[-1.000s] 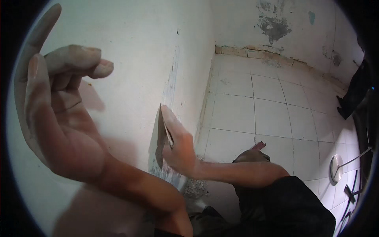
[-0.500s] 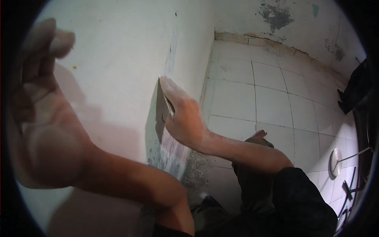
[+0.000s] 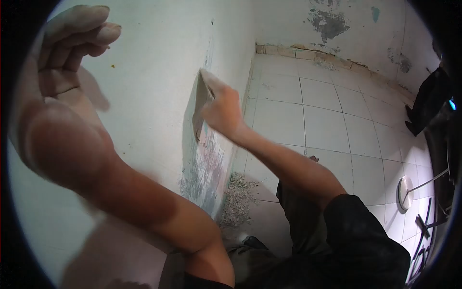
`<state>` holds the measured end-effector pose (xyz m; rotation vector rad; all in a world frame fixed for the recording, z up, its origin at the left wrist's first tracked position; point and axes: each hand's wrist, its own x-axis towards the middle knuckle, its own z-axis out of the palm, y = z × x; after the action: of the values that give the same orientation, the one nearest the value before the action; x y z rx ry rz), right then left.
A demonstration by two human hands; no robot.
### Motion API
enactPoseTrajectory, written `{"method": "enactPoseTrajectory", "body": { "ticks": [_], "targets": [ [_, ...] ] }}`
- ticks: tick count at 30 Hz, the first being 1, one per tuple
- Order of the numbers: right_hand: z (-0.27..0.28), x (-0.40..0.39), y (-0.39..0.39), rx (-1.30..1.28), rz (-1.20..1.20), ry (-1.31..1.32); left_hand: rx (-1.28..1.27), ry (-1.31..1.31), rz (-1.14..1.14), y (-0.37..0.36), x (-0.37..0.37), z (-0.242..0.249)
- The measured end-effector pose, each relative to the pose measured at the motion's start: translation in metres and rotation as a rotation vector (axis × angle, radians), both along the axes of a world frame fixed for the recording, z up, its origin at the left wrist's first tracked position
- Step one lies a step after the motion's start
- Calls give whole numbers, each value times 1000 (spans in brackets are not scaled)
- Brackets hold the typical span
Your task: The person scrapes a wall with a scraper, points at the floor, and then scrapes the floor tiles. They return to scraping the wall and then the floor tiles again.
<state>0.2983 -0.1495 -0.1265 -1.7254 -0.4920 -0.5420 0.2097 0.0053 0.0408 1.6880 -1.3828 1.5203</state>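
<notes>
1. The right hand (image 3: 222,108) grips a scraper (image 3: 200,103), blade flat on the wall (image 3: 154,72).
2. The left hand (image 3: 62,82) is raised, holding nothing, fingers loosely curled.
3. Below the scraper lies a scraped patch (image 3: 207,173), with debris (image 3: 237,204) on the floor (image 3: 313,125); the paint above looks untouched.

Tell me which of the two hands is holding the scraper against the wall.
The right hand. It grips the flat scraper with its blade on the wall, above the scraped patch. The left hand is raised, bare, fingers curled, holding nothing.

Scraper (image 3: 201,108) on wall (image 3: 154,72) (debris (image 3: 236,204) below).
</notes>
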Motion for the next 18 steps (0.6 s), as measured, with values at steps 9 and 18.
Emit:
{"method": "enactPoseTrajectory", "body": {
  "ticks": [9,18],
  "targets": [
    [18,16,-19,-100,93,170,-361,253,211,-52,-15,-4],
    [-17,14,-14,-116,17,-217,-322,351,151,-50,-7,-7]
  ]
}}
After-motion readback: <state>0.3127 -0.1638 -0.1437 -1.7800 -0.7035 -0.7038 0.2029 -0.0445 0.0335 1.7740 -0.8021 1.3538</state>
